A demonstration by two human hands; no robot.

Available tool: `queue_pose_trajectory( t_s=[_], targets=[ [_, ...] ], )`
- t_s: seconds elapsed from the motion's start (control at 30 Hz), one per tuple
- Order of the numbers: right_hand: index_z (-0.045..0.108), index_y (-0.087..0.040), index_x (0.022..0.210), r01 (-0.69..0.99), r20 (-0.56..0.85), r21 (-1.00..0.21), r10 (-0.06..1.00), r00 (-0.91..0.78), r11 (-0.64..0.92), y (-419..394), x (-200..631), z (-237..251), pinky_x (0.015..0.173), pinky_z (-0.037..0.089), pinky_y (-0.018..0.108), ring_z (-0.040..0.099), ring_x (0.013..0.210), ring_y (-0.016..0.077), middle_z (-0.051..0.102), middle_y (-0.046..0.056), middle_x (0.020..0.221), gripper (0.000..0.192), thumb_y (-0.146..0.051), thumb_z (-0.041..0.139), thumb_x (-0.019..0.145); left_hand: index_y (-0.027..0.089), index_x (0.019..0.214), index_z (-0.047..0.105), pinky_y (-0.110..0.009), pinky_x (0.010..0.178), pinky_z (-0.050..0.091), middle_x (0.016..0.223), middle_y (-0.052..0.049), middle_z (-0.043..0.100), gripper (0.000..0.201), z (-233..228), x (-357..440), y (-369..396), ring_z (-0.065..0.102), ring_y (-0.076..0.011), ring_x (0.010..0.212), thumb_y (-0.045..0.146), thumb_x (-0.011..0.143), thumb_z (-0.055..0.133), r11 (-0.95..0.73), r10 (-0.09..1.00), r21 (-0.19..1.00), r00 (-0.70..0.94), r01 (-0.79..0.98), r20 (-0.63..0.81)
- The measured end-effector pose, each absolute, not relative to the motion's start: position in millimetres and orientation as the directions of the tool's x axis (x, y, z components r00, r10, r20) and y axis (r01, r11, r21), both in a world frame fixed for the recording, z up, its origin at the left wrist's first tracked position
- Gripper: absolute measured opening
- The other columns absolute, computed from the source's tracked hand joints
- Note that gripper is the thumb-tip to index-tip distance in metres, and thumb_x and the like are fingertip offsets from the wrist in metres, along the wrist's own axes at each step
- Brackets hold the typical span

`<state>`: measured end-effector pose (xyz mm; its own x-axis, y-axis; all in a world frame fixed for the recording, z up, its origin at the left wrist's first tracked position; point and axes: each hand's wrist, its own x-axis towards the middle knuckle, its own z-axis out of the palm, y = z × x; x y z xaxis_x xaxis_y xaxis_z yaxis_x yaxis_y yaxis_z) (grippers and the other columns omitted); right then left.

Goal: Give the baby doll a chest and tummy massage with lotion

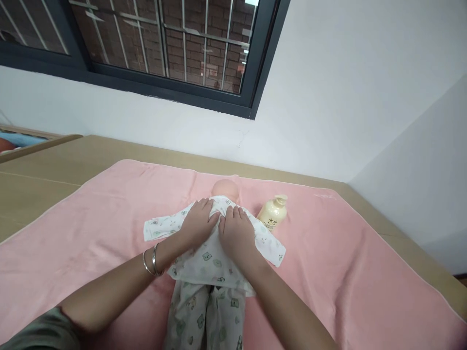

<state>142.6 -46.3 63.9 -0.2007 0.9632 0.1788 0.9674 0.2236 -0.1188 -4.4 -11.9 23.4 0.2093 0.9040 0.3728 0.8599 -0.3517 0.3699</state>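
Head view, item by item.

Left hand [199, 221]: laid flat and open, palm down, on the chest of the doll's printed top [213, 257]; nothing is gripped. Two bangles [153, 261] are worn at the wrist.

Right hand [236, 232]: laid flat and open just beside the left hand, fingertips touching the cloth near the collar; nothing is gripped.

Doll [226, 188]: placed on its back directly under both hands, its bare head seen just beyond the fingertips, its printed trousers [204, 316] running back between the forearms.

Sleeves of the top: spread outward, one left of the left hand, one right of the right hand.

Pump bottle [273, 213]: laid tilted on the towel, just beyond and to the right of the right hand, close to the doll's shoulder; whether it touches the sleeve cannot be told.

Pink towel [346, 243]: spread beneath everything, over a wooden table [44, 165].

Handling note: the smoothing is judged best done with even, light pressure from the centre outward, so that the front panels are kept aligned and the cloth is not bunched at the collar.
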Motion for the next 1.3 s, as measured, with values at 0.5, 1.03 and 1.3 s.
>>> queue_pose_trajectory(
  t_s=[0.5,1.03,1.3],
  targets=[
    [0.062,-0.01,0.129,0.969,0.086,-0.171,0.982,-0.167,0.18,-50.7,145.0,82.6,0.109,0.04,0.046,0.056,0.126,0.0343,0.065,0.02,0.131,0.041,-0.035,0.04,0.104,0.018,0.122,0.063,-0.057,0.116,0.04,0.136,-0.019,0.063,0.036,22.2,-11.7,-10.0,0.052,-0.0361,0.137,0.036,0.096,0.046,-0.413,0.885,0.349,0.28,0.841,0.372],
    [0.043,-0.006,0.153,0.934,0.111,-0.264,0.969,-0.219,0.241,-16.7,166.4,59.9,0.124,0.024,0.043,0.039,0.148,0.03,0.044,0.019,0.159,0.058,-0.041,0.037,0.107,-0.002,0.134,0.055,-0.059,0.112,0.041,0.138,-0.03,0.059,0.047,15.8,9.1,-40.4,0.049,-0.0389,0.138,0.023,0.101,0.032,-0.385,0.841,0.107,0.3,0.917,0.45],
    [0.048,-0.003,0.149,0.961,0.126,-0.158,0.97,-0.207,0.226,-34.6,155.7,69.6,0.121,0.031,0.046,0.046,0.142,0.0324,0.054,0.022,0.15,0.054,-0.035,0.033,0.108,0.01,0.103,0.07,-0.048,0.097,0.052,0.107,-0.019,0.07,0.03,37.5,-6.9,-28.4,0.064,-0.0314,0.106,0.019,0.097,0.042,-0.436,0.832,0.103,0.356,0.894,0.426]
  ],
)
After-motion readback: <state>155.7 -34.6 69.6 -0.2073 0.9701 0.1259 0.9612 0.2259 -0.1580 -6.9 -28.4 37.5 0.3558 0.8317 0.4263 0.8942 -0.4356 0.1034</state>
